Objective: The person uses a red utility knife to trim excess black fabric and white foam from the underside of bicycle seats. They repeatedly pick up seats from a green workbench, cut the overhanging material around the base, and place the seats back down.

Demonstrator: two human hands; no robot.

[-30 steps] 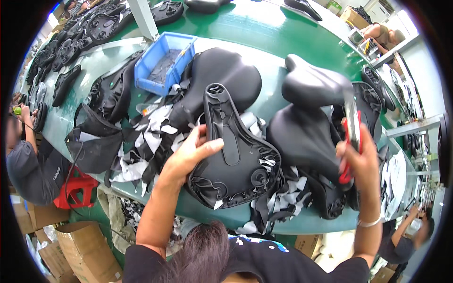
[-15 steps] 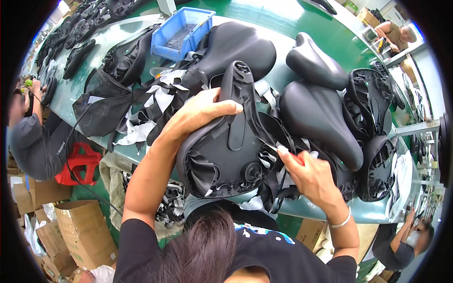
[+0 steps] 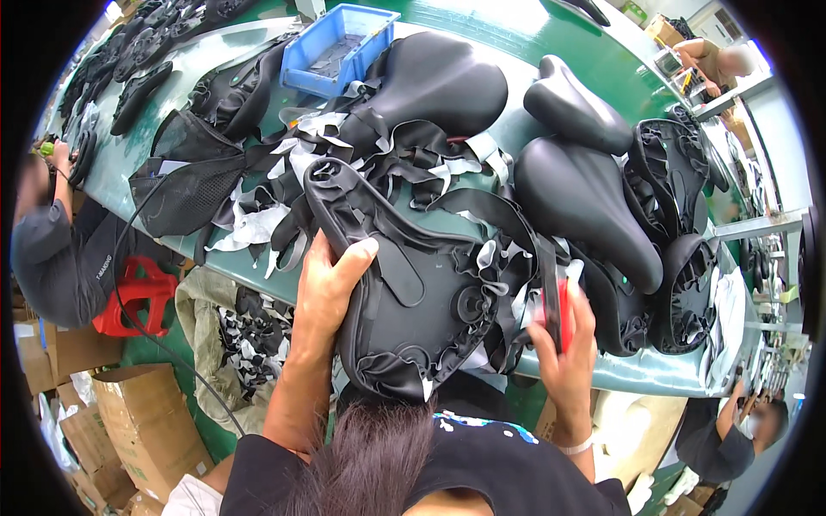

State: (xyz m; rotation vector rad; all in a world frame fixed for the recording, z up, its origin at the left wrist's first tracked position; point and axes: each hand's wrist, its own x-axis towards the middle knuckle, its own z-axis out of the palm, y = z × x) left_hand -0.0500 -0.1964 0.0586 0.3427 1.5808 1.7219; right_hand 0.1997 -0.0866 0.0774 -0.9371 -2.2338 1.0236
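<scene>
A black bicycle saddle [image 3: 422, 325] is turned underside up near the table's front edge, its nose pointing to the far left. Black cover material lies gathered around its rim. My left hand [image 3: 327, 297] grips the saddle along its left side, thumb on top near the nose. To the right of the saddle, my right hand [image 3: 570, 370] is closed around a red-handled knife [image 3: 565, 316], whose blade I cannot make out. A dark strip [image 3: 548, 275] stands in front of the handle; whether the fingers hold it is unclear. Cut scraps [image 3: 430, 163] lie behind the saddle.
Finished-looking saddles [image 3: 572, 206] lie to the right and behind. A blue bin [image 3: 340, 52] stands at the back. A black mesh bag [image 3: 185, 189] rests at left. A scrap-filled sack [image 3: 202, 322] and cardboard boxes [image 3: 151, 421] are below left. Co-workers sit at both sides.
The saddle's nose has swung left and nearer me, my left hand moving with it. My right hand has drawn away from the saddle's edge, slightly down, turning the knife handle upright.
</scene>
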